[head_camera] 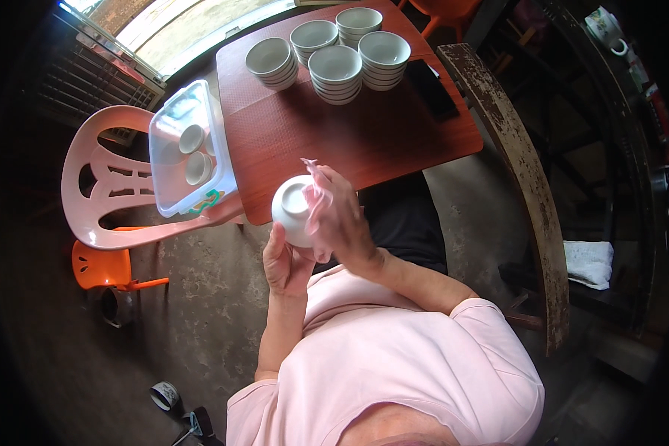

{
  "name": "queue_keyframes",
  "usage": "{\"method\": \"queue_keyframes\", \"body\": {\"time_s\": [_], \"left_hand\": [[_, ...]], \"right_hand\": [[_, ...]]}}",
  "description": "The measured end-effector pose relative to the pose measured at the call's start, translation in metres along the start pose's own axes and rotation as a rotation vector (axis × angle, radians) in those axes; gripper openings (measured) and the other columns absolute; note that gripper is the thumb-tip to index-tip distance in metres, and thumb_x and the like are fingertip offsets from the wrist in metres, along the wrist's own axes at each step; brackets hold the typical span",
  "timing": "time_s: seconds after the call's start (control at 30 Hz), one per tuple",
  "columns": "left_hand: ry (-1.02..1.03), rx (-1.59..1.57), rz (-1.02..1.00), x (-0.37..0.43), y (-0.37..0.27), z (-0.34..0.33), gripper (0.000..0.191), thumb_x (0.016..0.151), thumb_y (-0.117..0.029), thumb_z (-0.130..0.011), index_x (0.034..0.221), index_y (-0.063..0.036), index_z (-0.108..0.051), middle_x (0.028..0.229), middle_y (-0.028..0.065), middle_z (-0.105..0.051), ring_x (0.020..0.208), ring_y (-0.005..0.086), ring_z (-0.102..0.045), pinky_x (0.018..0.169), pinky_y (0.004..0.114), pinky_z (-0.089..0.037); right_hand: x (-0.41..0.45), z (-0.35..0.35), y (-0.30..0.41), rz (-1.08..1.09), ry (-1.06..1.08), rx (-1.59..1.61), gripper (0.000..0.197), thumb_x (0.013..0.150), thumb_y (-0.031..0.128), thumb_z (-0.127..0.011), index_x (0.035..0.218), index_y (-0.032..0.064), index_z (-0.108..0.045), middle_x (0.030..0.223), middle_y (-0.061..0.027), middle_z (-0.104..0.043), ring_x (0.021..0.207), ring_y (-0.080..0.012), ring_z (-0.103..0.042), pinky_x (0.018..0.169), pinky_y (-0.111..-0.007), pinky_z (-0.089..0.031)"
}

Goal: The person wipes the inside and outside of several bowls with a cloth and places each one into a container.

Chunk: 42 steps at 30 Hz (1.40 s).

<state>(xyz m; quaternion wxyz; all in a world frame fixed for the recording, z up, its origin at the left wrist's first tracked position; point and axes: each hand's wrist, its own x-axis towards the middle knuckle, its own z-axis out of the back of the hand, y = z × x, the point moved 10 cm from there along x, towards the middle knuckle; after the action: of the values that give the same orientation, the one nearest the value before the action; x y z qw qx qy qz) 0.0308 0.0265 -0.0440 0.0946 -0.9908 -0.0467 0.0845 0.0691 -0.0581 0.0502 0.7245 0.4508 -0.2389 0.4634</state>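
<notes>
A white bowl (291, 207) is held before my chest with its foot ring facing up. My left hand (285, 262) grips its near edge, the thumb lying on the outer wall. Against the bowl's right side my right hand (343, 217) presses a pink cloth (316, 209), partly blurred. The cloth hides that side of the bowl. Beyond my hands, several stacks of white bowls (335, 72) stand upright on the red-brown table (345, 139). To the left, a clear plastic bin (164, 167) contains a few more white bowls (198, 167).
The bin rests on a pink plastic chair (106, 175) left of the table. A dark flat object (432, 89) lies by the table's right edge. A worn wooden bench (513, 161) runs along the right. An orange stool (103, 265) stands at lower left; a folded white towel (589, 263) is far right.
</notes>
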Motion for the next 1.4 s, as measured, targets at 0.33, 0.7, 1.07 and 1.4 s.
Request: {"method": "queue_keyframes", "body": {"time_s": [0.33, 0.7, 1.07, 1.4], "left_hand": [[0.044, 0.024, -0.044, 0.001, 0.002, -0.004, 0.048, 0.093, -0.021, -0.056, 0.134, -0.0009, -0.041, 0.131, 0.0130, -0.052, 0.126, 0.0253, -0.047, 0.109, 0.045, -0.035], [0.283, 0.087, 0.006, -0.001, -0.012, -0.005, 0.052, 0.093, -0.011, -0.052, 0.140, -0.0034, -0.032, 0.140, 0.0148, -0.042, 0.129, 0.0311, -0.042, 0.106, 0.047, -0.039], [-0.012, 0.643, -0.181, 0.009, -0.012, -0.013, 0.074, 0.087, -0.049, -0.058, 0.139, -0.0017, -0.035, 0.133, 0.0157, -0.048, 0.122, 0.0271, -0.048, 0.104, 0.047, -0.037], [-0.109, 0.169, 0.082, 0.000, -0.014, -0.016, 0.060, 0.094, -0.046, -0.039, 0.125, 0.0043, -0.051, 0.111, 0.0228, -0.062, 0.103, 0.0358, -0.060, 0.094, 0.045, -0.048]], "right_hand": [[0.020, -0.021, -0.037, -0.261, 0.236, 0.573, 0.041, 0.089, 0.029, -0.057, 0.118, 0.0011, -0.053, 0.119, -0.0176, -0.056, 0.105, -0.0346, -0.057, 0.092, -0.040, -0.045], [-0.049, -0.064, -0.069, -1.187, -0.009, 1.815, 0.041, 0.099, 0.032, -0.044, 0.126, 0.0020, -0.050, 0.118, -0.0091, -0.059, 0.110, -0.0192, -0.057, 0.096, -0.035, -0.046], [-0.028, -0.034, -0.018, -0.957, 0.141, 1.203, 0.030, 0.094, 0.030, -0.057, 0.109, 0.0039, -0.062, 0.089, -0.0057, -0.064, 0.080, -0.0126, -0.062, 0.073, -0.028, -0.050], [-0.007, -0.013, 0.058, 0.111, 0.458, 0.260, 0.061, 0.077, 0.034, -0.070, 0.127, 0.0020, -0.053, 0.126, -0.0149, -0.055, 0.123, -0.0282, -0.048, 0.110, -0.044, -0.029]]}}
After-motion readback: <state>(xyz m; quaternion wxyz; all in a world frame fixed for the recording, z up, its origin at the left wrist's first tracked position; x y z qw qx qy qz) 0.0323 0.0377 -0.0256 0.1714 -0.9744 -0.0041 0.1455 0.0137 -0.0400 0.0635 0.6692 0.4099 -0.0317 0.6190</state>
